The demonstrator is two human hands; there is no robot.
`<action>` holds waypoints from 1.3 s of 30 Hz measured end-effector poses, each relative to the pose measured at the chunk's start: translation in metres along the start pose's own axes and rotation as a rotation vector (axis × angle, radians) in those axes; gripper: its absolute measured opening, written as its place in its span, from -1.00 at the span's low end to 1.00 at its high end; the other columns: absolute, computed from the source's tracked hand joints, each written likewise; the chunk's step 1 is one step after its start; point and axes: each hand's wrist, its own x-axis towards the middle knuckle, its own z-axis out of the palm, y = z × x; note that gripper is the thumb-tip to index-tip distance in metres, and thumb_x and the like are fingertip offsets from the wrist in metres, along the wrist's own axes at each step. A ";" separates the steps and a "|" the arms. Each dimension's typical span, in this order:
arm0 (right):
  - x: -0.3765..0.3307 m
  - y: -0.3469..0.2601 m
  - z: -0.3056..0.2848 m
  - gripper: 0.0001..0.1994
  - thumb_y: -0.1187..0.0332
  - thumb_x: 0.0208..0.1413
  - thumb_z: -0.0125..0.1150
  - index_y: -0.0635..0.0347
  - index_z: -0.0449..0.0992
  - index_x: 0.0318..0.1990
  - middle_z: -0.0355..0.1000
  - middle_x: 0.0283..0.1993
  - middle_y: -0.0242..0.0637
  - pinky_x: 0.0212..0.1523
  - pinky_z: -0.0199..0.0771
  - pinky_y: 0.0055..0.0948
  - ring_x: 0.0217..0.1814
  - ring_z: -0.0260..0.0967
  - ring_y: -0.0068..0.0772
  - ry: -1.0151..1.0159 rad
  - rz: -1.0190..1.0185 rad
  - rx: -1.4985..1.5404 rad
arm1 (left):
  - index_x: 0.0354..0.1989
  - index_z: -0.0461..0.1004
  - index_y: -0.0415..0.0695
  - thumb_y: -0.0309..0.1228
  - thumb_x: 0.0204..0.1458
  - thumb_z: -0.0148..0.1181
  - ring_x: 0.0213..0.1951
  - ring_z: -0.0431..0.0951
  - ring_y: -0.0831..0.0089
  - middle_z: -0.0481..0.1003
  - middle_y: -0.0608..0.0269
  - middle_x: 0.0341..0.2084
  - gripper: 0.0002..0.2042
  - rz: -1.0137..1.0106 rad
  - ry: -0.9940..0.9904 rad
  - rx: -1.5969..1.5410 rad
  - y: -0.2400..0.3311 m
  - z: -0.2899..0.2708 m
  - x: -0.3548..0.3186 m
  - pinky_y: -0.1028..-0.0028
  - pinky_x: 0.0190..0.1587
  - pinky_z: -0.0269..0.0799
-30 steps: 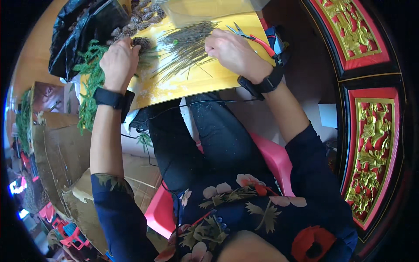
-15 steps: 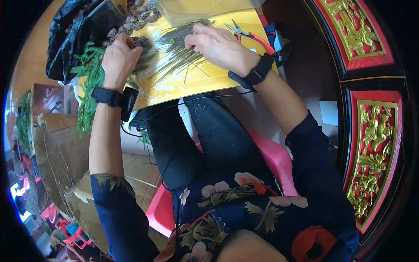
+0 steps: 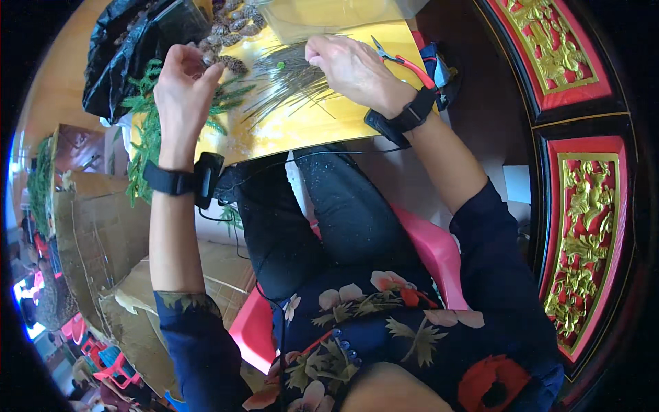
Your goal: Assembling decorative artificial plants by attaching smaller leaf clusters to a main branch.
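My left hand [image 3: 180, 89] is raised over the left side of the yellow board [image 3: 274, 141], its fingers curled. A brown pine cone [image 3: 195, 67] shows between thumb and fingers, partly hidden by them. Just beyond lie several more pine cones [image 3: 233, 27]. My right hand [image 3: 357, 74] is closed above the right end of a spread of thin dark wires [image 3: 288, 79]; whatever its fingertips pinch is hidden. A small green bit [image 3: 280, 65] lies on the wires. Green fir sprigs [image 3: 147, 137] spread beneath and beside my left hand.
Red-handled pliers [image 3: 405, 63] lie at the board's right edge. At the back stands a clear plastic tub [image 3: 329, 20]. A black plastic bag [image 3: 110, 69] sits far left, with cardboard [image 3: 89, 233] below it. Carved red-and-gold panels [image 3: 587, 240] rise on the right.
My left hand has drawn back from the pine cones, its thumb turned outward. My right hand has shifted slightly right over the wires. The view has shifted a little.
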 end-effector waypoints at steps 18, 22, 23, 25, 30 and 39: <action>-0.033 -0.125 -0.025 -0.92 0.48 0.08 0.09 0.26 0.41 -0.28 0.31 -0.55 -0.42 -0.45 0.26 -0.70 -0.48 0.22 -0.77 0.123 0.060 0.710 | -0.24 0.36 -0.19 -0.67 -0.18 0.30 -0.32 0.47 0.61 0.48 0.28 -0.36 -0.69 -0.408 0.192 -0.799 0.057 -0.059 -0.143 0.64 -0.23 0.39; -0.048 -0.172 -0.026 -0.94 0.51 0.07 0.07 0.27 0.41 -0.30 0.29 -0.60 -0.43 -0.53 0.23 -0.68 -0.55 0.21 -0.75 0.060 -0.048 0.696 | -0.24 0.37 -0.19 -0.67 -0.17 0.30 -0.34 0.47 0.63 0.48 0.30 -0.36 -0.69 -0.428 0.302 -0.751 0.063 -0.081 -0.174 0.66 -0.24 0.40; -0.051 -0.181 -0.023 -0.95 0.52 0.06 0.08 0.27 0.40 -0.31 0.29 -0.61 -0.42 -0.55 0.23 -0.66 -0.58 0.21 -0.72 0.051 -0.081 0.704 | -0.24 0.37 -0.19 -0.67 -0.17 0.30 -0.34 0.47 0.64 0.47 0.31 -0.36 -0.69 -0.431 0.330 -0.727 0.063 -0.086 -0.182 0.67 -0.25 0.40; -0.060 -0.199 -0.020 -0.96 0.53 0.04 0.08 0.27 0.39 -0.33 0.28 -0.64 -0.40 -0.59 0.23 -0.62 -0.62 0.22 -0.67 0.045 -0.155 0.716 | -0.23 0.37 -0.19 -0.67 -0.17 0.30 -0.35 0.46 0.65 0.47 0.31 -0.36 -0.69 -0.429 0.374 -0.704 0.065 -0.098 -0.200 0.67 -0.26 0.39; -0.080 -0.231 -0.013 -0.95 0.56 0.00 0.10 0.27 0.38 -0.36 0.28 -0.65 -0.31 -0.59 0.26 -0.56 -0.65 0.26 -0.55 0.065 -0.258 0.701 | -0.23 0.37 -0.20 -0.67 -0.17 0.30 -0.39 0.43 0.69 0.46 0.33 -0.37 -0.68 -0.424 0.449 -0.645 0.070 -0.120 -0.234 0.70 -0.29 0.38; -0.107 -0.262 -0.020 -0.92 0.58 -0.05 0.13 0.26 0.37 -0.38 0.29 -0.63 -0.24 -0.57 0.29 -0.53 -0.63 0.31 -0.44 0.127 -0.303 0.684 | -0.18 0.39 -0.21 -0.65 -0.18 0.32 -0.44 0.38 0.75 0.41 0.42 -0.44 -0.65 -0.315 0.514 -0.617 0.090 -0.130 -0.260 0.74 -0.36 0.32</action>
